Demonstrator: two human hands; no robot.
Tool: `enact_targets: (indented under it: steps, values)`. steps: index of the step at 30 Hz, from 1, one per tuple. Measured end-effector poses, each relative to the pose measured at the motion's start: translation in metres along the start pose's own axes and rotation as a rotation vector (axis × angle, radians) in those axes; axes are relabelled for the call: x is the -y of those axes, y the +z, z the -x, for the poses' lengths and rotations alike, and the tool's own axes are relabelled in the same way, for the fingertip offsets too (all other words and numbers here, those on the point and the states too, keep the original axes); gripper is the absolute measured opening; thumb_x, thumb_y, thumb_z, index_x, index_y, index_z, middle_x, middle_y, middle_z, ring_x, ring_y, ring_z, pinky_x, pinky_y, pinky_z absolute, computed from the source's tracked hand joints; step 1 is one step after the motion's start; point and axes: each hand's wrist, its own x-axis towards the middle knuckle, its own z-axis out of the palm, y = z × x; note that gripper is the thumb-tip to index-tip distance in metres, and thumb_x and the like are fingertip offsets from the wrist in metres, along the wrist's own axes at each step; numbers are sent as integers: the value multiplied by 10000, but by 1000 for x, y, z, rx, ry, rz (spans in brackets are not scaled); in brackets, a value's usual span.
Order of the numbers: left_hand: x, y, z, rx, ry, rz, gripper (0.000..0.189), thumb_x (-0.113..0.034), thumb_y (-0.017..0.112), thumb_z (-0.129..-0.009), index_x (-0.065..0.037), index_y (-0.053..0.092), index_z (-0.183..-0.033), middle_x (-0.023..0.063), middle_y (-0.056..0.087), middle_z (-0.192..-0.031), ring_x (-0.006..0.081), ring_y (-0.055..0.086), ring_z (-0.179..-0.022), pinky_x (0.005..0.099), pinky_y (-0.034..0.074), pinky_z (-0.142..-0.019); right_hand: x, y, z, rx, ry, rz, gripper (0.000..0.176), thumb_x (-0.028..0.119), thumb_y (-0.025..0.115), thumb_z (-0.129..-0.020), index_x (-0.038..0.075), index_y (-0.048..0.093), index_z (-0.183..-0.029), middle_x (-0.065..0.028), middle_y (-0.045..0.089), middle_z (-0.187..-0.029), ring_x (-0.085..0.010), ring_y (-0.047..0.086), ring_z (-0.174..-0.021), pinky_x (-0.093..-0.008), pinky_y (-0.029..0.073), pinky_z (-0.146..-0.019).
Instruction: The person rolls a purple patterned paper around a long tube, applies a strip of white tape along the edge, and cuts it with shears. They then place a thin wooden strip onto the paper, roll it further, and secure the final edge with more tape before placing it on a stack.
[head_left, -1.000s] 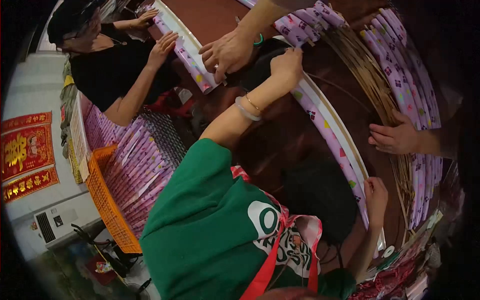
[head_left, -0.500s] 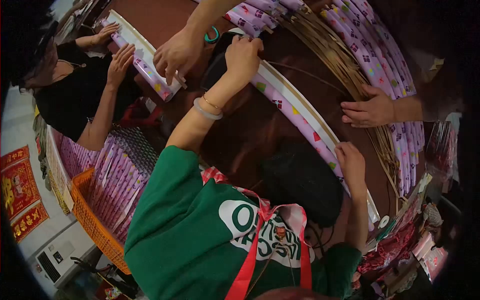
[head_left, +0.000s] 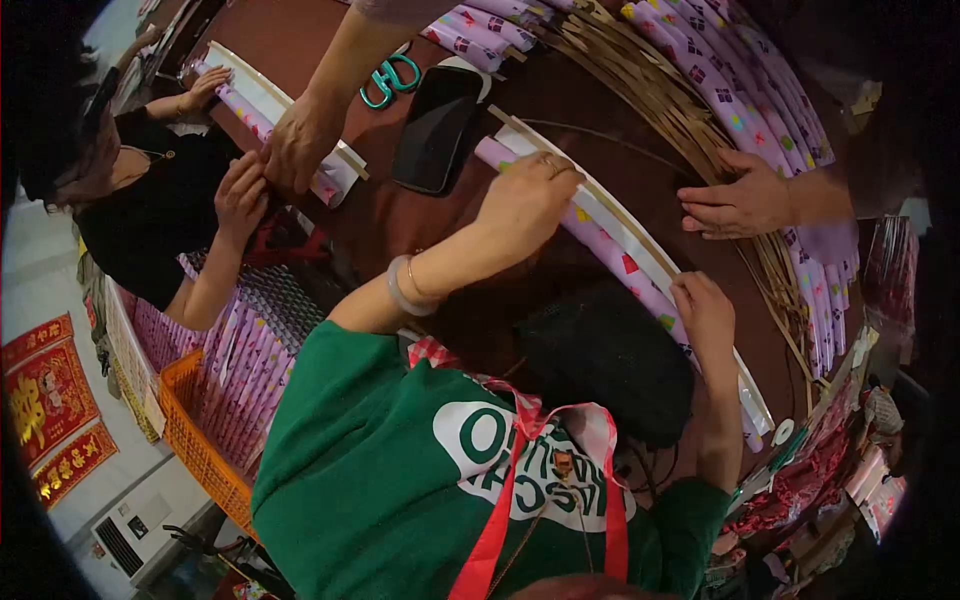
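A long sheet of purple printed wrapping paper (head_left: 600, 243), partly rolled, lies across the table with its white edge showing. A thin tan strip (head_left: 640, 241) runs along that edge. My left hand (head_left: 532, 205) is closed on the paper near its upper end, fingers bent at the edge. Farther down, my right hand (head_left: 704, 312) pinches the same paper by its edge. Just beyond my left hand lie a black phone (head_left: 437, 130) and teal-handled scissors (head_left: 388, 80). What sits under my left fingers is partly hidden.
A co-worker's hand (head_left: 300, 140) touches another purple roll (head_left: 245, 108) at left, beside a person in black. Opposite, a hand (head_left: 740, 195) rests by tan strips (head_left: 640, 75) and finished purple rolls (head_left: 745, 100). An orange basket (head_left: 205, 455) and a black bag (head_left: 610, 365) are near me.
My left hand has moved from the paper's upper end down along it, uncovering the phone. My right hand has barely moved. The co-worker's hand at left has shifted left, exposing the scissors.
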Motion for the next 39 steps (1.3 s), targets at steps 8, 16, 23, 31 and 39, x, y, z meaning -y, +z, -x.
enact_targets:
  steps: [8, 16, 23, 31, 39]
  values:
    - [0, 3, -10, 228, 3, -136, 95, -113, 592, -773, -27, 619, -803, 130, 617, -806, 290, 592, -821, 378, 473, -746, -7, 16, 8, -153, -6, 18, 92, 159, 585, -808, 70, 597, -828, -92, 580, -831, -287, 587, -799, -381, 478, -684]
    - [23, 15, -12, 326, 112, -182, 258, -221, 540, -894, 13, 640, -931, 200, 629, -954, 345, 599, -889, 415, 472, -776, -22, 21, 29, -216, 65, -165, 147, 187, 519, -857, 71, 599, -901, -78, 595, -894, -304, 588, -822, -395, 475, -725]
    - [27, 9, -25, 456, 94, -194, 271, -251, 517, -902, -14, 635, -961, 164, 627, -965, 356, 585, -879, 405, 464, -753, -43, 4, 87, -469, 131, -173, 153, 187, 525, -865, 79, 610, -931, -64, 599, -883, -278, 593, -791, -380, 471, -712]
    - [-22, 4, -27, 330, 147, -328, 211, -186, 549, -874, 5, 630, -914, 164, 620, -925, 336, 583, -871, 393, 448, -764, -110, -28, 258, -1085, 762, -113, 152, 105, 593, -831, 62, 631, -971, -117, 604, -892, -292, 599, -805, -341, 483, -701]
    - [-51, 21, -38, 198, 226, -213, 123, -112, 591, -848, -23, 641, -918, 132, 642, -944, 300, 602, -893, 378, 475, -773, -128, 5, 418, -548, 1464, 441, 379, 235, 565, -873, -34, 512, -1135, -196, 552, -1017, -352, 549, -930, -433, 460, -759]
